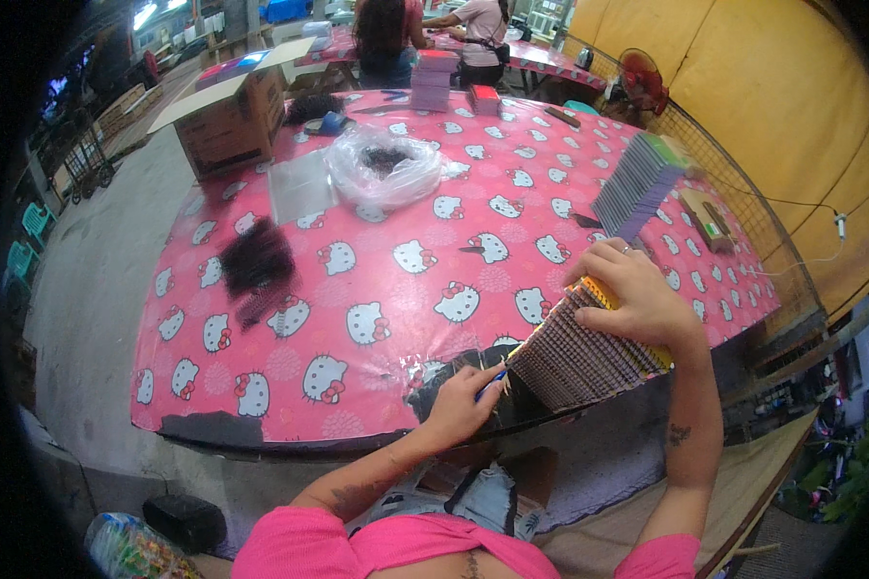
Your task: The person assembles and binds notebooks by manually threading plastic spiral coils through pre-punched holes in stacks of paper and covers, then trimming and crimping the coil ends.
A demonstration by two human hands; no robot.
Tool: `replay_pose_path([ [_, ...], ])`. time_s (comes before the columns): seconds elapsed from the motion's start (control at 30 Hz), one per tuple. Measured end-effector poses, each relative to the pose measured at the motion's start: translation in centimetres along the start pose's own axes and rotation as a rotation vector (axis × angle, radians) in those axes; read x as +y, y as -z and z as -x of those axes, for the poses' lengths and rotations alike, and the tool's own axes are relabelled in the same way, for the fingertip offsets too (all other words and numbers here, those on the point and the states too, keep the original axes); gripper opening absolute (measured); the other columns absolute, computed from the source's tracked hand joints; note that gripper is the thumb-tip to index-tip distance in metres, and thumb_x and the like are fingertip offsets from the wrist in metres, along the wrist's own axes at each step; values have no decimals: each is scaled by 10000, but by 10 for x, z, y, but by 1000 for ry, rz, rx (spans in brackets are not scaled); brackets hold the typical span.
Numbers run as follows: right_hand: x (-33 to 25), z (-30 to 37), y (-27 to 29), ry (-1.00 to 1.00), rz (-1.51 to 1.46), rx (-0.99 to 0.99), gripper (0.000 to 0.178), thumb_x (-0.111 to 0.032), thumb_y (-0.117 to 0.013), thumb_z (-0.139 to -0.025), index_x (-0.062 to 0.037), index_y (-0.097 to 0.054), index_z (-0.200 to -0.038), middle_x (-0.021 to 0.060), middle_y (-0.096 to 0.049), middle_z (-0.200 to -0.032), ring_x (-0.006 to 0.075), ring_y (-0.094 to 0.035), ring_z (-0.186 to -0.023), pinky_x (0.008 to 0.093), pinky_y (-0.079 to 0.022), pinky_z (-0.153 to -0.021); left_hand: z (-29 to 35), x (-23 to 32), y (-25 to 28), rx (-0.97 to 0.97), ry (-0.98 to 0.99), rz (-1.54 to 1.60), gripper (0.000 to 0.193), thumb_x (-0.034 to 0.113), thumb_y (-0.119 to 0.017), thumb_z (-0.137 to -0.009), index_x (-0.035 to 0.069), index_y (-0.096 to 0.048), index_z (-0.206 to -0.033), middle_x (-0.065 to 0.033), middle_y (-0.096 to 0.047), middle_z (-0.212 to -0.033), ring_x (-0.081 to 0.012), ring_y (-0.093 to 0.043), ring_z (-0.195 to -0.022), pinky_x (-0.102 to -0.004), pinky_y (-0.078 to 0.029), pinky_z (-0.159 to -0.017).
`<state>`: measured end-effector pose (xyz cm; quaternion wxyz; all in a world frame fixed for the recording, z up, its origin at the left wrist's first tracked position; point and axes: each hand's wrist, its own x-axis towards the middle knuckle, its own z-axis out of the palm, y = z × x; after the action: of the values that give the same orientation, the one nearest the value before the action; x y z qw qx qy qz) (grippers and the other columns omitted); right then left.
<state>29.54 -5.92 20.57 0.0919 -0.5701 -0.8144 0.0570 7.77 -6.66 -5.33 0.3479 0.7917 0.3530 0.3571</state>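
A slanted stack of coil-bound notebooks (574, 365) stands at the near right edge of the table, rows of dark coils facing me and yellow showing at its top and right side. My right hand (637, 294) grips the stack's upper end, thumb on the near side and fingers over the far side. At the stack's lower left corner, my left hand (462, 400) is closed around a small blue-handled tool (490, 379); its tip is too small to make out. A black worn patch (526, 400) of the table lies under the stack.
A pink patterned cloth (396, 299) covers the table. Black coils (259, 259) lie at left, near a clear plastic bag (381, 179) and cardboard box (224, 130). Another notebook stack (637, 188) leans at right. A red fan (644, 82) and two people (386, 43) are beyond.
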Motion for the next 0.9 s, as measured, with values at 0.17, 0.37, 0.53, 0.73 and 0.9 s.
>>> replay_pose_path([
  [0.17,-1,0,2,18,14,-12,393,-369,-683,-753,-109,-646,-1045,97,-583,-1056,302,-522,-1086,424,-404,-954,-3,-10,2,-243,692,1033,281,301,-497,-1005,36,-588,-1031,-66,-613,-897,-211,-693,-791,-340,-548,-730],
  [0.37,-1,1,3,12,25,-24,400,-373,-676,-753,-110,-642,-1053,93,-581,-1061,298,-517,-1094,428,-403,-956,-4,-4,-2,-113,334,395,324,254,-532,-993,-2,-648,-1156,-41,-582,-863,-215,-671,-819,-378,-530,-733],
  [0.53,2,1,-1,21,16,-6,400,-364,-674,-747,-110,-641,-1054,92,-579,-1060,304,-519,-1081,430,-404,-953,-2,-2,2,-51,150,175,316,268,-527,-998,-2,-655,-1102,-31,-593,-792,-182,-637,-751,-352,-513,-687],
  [0.73,-1,0,1,15,16,-19,394,-359,-673,-748,-110,-643,-1051,94,-583,-1061,310,-519,-1073,432,-404,-955,-5,-17,2,-267,651,981,313,317,-480,-1015,37,-616,-981,-30,-620,-802,-168,-672,-775,-274,-510,-648],
  [0.9,2,0,0,37,21,-14,394,-358,-674,-750,-106,-642,-1051,97,-585,-1061,309,-522,-1079,427,-407,-955,-6,-13,15,-354,531,695,319,321,-476,-1010,32,-598,-949,-32,-618,-789,-167,-669,-771,-292,-519,-644],
])
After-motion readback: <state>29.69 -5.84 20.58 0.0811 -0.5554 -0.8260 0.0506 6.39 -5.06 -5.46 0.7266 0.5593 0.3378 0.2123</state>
